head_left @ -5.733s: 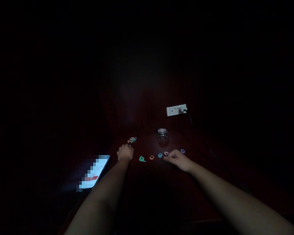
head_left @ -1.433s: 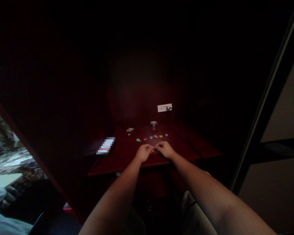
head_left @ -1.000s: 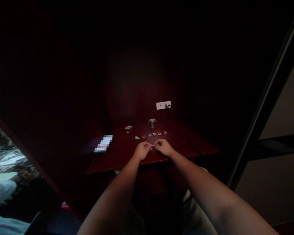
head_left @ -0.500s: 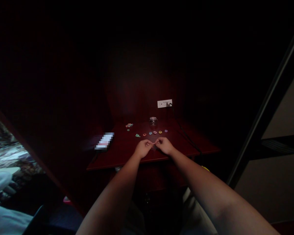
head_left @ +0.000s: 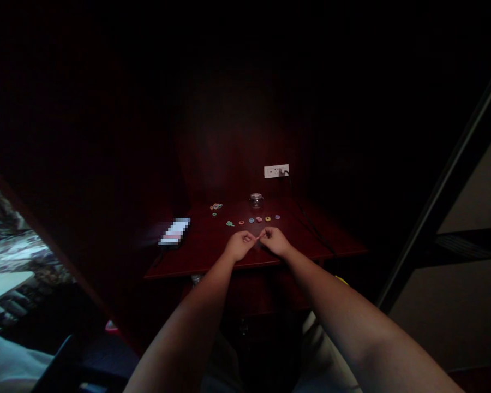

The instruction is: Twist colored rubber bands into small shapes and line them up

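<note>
Over the front of the dark red desk point(head_left: 204, 262), my left hand point(head_left: 241, 245) and my right hand point(head_left: 274, 242) meet with fingertips pinched. Between them stretches a small pinkish hair tie point(head_left: 258, 238), mostly covered by the fingers. Just beyond the hands lies a row of small coloured hair ties: a green one point(head_left: 229, 223), an orange one point(head_left: 241, 222), a blue one point(head_left: 251, 220), a pink one point(head_left: 259, 219), a yellow one point(head_left: 268, 219) and a purple one point(head_left: 277, 217). Behind the row stands a clear lidded jar point(head_left: 256, 201).
At the back left is a small pile of hair ties point(head_left: 216, 206), with a single green ring point(head_left: 214, 214) in front. A phone point(head_left: 174, 231) with a lit screen leans at the left. A white socket point(head_left: 276, 171) feeds a black cable point(head_left: 311, 226) along the right side.
Both hands keep their pinch on the hair tie, which now slants up toward the right hand. The view has shifted slightly.
</note>
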Demonstrator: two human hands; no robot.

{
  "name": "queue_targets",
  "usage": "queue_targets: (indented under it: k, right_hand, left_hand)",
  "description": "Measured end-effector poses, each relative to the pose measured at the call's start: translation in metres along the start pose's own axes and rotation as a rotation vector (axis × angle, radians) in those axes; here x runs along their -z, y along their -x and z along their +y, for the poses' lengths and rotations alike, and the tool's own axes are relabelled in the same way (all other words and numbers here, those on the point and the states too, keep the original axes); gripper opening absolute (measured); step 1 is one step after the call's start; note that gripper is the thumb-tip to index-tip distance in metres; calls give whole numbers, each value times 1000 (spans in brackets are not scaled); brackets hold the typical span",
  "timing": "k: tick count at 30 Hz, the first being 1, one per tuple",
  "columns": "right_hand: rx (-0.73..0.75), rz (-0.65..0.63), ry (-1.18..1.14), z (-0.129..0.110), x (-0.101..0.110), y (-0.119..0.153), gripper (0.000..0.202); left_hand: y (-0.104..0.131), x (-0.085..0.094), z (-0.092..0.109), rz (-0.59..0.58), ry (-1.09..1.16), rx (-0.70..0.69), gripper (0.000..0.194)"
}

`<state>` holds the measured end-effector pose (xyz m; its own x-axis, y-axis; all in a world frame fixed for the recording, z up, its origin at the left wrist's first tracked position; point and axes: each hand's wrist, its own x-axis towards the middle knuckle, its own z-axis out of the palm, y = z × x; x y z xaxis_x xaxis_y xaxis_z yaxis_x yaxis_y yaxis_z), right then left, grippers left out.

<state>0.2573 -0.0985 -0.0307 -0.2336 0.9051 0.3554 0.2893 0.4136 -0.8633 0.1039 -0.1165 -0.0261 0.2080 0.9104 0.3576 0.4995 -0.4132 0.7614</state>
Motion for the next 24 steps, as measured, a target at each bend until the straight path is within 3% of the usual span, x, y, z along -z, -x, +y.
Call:
queue_targets:
  k: [24]
  right_hand:
    - [-15,-31,-86,8,-3,-4,16]
  left_hand:
    - [-1,0,-5,9,-47,1,18]
